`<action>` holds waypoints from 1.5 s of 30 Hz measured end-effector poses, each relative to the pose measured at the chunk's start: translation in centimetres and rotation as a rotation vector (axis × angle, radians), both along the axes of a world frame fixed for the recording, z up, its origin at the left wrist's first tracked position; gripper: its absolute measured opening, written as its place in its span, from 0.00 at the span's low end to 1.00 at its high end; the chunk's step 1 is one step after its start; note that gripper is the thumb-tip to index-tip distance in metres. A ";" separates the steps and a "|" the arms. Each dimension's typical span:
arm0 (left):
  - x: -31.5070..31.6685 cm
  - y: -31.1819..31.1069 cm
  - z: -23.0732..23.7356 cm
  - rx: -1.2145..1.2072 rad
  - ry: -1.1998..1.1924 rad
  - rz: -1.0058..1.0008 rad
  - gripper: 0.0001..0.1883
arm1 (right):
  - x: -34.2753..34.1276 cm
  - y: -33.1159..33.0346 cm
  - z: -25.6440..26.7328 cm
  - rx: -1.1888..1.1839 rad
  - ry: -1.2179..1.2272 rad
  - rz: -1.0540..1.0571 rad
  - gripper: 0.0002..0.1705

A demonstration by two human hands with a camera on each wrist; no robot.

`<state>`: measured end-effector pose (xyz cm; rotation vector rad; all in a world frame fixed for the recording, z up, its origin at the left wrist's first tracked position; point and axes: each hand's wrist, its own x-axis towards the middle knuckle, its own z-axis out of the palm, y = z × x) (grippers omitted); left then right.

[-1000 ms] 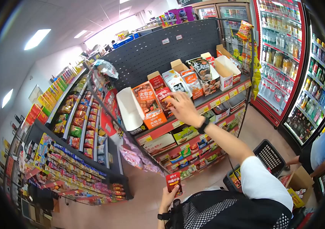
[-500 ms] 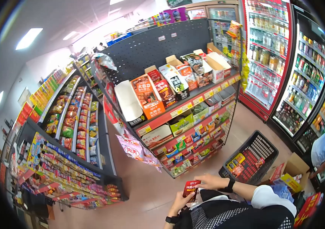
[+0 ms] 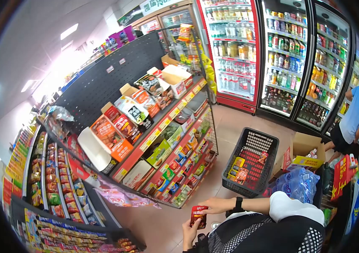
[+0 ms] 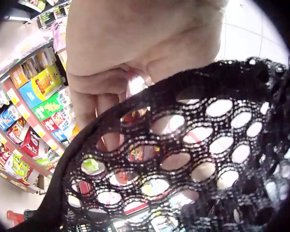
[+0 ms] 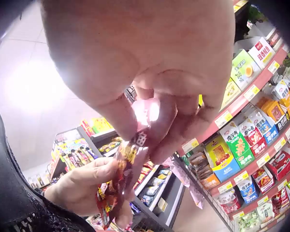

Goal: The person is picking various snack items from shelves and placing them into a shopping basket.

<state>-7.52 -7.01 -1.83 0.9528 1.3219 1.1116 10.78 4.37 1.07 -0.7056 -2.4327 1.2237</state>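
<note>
In front of the person's body, both hands are on a flat red snack packet (image 3: 198,216) with white and yellow print. My left hand (image 3: 189,232) grips its lower part, thumb across the front. The right hand (image 3: 216,205) pinches its upper edge from the other side. Up close in the right wrist view, the shiny packet (image 5: 117,180) hangs between the right hand (image 5: 145,53) above and the left hand (image 5: 82,186) below. Black mesh cloth (image 4: 183,145) covers much of the left wrist view, hiding most of the packet there.
A shelf rack (image 3: 154,137) with open snack boxes stands ahead on the left. On the floor to the right is a black shopping basket (image 3: 246,192) holding several packets. Beyond it are a cardboard box (image 3: 308,143), wrapped bottles (image 3: 297,184), drink fridges (image 3: 232,55) and another person (image 3: 352,116).
The right hand has come down from the red packets on the shelf to the packet in the left hand. The head view has swung right, bringing the basket and fridges nearer the middle.
</note>
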 end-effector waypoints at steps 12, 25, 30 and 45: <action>0.2 4.9 0.3 0.014 0.257 -0.101 0.12 | 2.8 2.7 1.1 -0.035 0.098 -0.216 0.20; 0.5 7.5 0.3 0.005 0.123 0.033 0.17 | -4.2 19.5 14.4 0.467 0.477 -0.034 0.08; 2.0 8.7 0.1 0.008 0.143 0.128 0.17 | -8.0 25.2 23.4 0.765 0.651 0.022 0.05; 2.2 6.1 2.0 -0.076 0.133 0.359 0.16 | -18.1 33.2 25.4 1.011 0.150 0.141 0.18</action>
